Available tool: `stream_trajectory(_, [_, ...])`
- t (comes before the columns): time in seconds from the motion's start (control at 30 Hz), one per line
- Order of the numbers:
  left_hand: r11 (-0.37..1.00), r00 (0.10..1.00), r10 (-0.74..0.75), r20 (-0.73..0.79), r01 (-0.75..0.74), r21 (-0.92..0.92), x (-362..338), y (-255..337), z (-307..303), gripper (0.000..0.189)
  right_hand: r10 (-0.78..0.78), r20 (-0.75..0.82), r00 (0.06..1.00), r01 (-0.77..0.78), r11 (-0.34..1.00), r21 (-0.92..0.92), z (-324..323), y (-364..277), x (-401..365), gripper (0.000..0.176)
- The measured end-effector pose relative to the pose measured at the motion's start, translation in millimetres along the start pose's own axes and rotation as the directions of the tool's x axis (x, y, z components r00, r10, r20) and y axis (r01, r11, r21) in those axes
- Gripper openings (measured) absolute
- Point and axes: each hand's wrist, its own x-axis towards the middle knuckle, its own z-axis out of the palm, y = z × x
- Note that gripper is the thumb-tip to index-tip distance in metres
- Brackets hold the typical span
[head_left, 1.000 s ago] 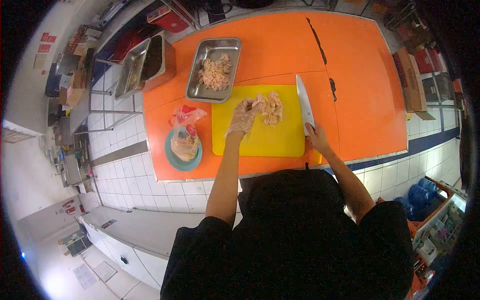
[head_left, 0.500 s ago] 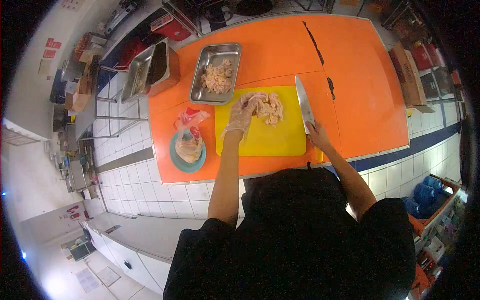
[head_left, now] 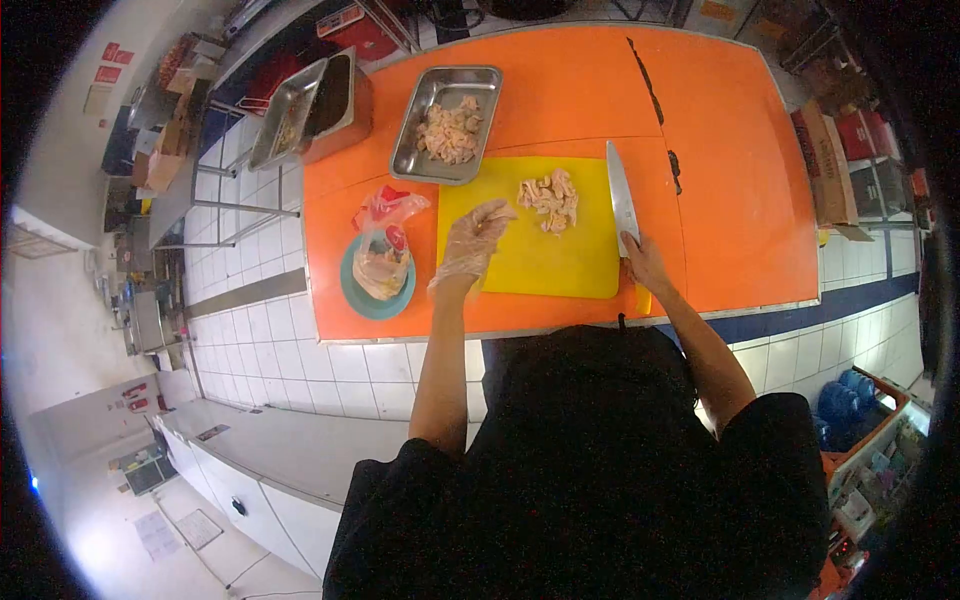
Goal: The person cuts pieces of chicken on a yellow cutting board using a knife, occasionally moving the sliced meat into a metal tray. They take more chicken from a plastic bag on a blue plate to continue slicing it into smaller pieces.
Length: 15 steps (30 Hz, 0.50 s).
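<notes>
Over the left part of the yellow cutting board (head_left: 520, 270) is my left hand (head_left: 474, 243) in a clear glove, its fingers curled together; whatever they hold is hidden. To its right lies a small pile of cut pale meat (head_left: 550, 200). My right hand (head_left: 646, 262) grips a large knife (head_left: 621, 200) with a yellow handle at the board's right edge, blade pointing away. Beyond the board's upper left corner stands a metal tray (head_left: 408, 150) holding more meat pieces (head_left: 449, 130). A teal bowl (head_left: 367, 303) with bagged meat (head_left: 383, 270) sits left of my left hand.
The orange table (head_left: 740, 200) has dark cracks. Deep metal containers (head_left: 345, 125) stand at its upper left corner. Left of it is a metal-legged table (head_left: 180, 200) with boxes; a cardboard box (head_left: 828, 175) is at the right. White cabinets (head_left: 260, 455) stand lower left.
My left hand has moved off the meat pile, left and slightly toward me. My right hand still holds the knife at the board's right edge. The view has shifted slightly.
</notes>
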Motion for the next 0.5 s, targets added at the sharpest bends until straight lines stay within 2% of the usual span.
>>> stream_trajectory(0.03, [1.000,1.000,-0.005,-0.003,0.005,-0.011,1,-12,8,0.033,0.034,-0.023,0.999,-0.034,0.999,-0.037,2,14,7,0.042])
stream_trajectory(0.1, [0.984,0.985,-0.087,-0.149,0.062,-0.168,4,-38,21,0.036,0.063,-0.036,0.997,-0.066,0.994,-0.088,4,21,6,0.043])
stream_trajectory(0.17, [1.000,0.980,-0.024,-0.196,0.027,0.011,39,-164,12,0.038,-0.239,-0.113,0.964,0.192,0.926,-0.325,15,-17,-13,0.042])
stream_trajectory(0.2, [0.995,0.976,0.007,-0.219,0.016,0.102,56,-224,7,0.039,-0.238,-0.099,0.966,0.194,0.923,-0.333,21,-42,-20,0.042])
stream_trajectory(0.23, [0.996,0.974,-0.008,-0.226,0.029,0.090,43,-212,14,0.039,-0.245,0.030,0.969,0.240,0.907,-0.346,30,-65,-31,0.041])
stream_trajectory(0.27, [0.999,0.965,-0.045,-0.260,0.037,-0.035,21,-172,22,0.038,-0.245,0.154,0.957,0.285,0.892,-0.350,41,-77,-41,0.042])
stream_trajectory(0.3, [0.987,0.954,-0.079,-0.289,0.035,-0.156,4,-135,28,0.036,-0.238,0.161,0.958,0.281,0.892,-0.354,55,-82,-45,0.042])
stream_trajectory(0.37, [0.986,0.942,-0.090,-0.323,0.038,-0.164,-17,-98,31,0.031,-0.165,0.371,0.914,0.372,0.705,-0.604,77,-91,-49,0.036])
stream_trajectory(0.4, [0.985,0.930,-0.095,-0.354,0.037,-0.168,-20,-90,30,0.026,-0.168,0.375,0.912,0.377,0.702,-0.603,84,-92,-49,0.036])
stream_trajectory(0.43, [0.985,0.929,-0.095,-0.359,0.036,-0.168,-16,-109,28,0.026,-0.151,0.427,0.892,0.425,0.605,-0.673,91,-91,-49,0.034])
stream_trajectory(0.47, [0.998,0.903,-0.050,-0.427,0.065,0.020,-8,-145,24,0.023,-0.127,0.475,0.871,0.470,0.499,-0.728,96,-91,-48,0.031])
stream_trajectory(0.5, [0.973,0.876,0.006,-0.483,0.106,0.203,-8,-146,21,0.020,-0.126,0.479,0.869,0.473,0.498,-0.727,98,-95,-44,0.031])
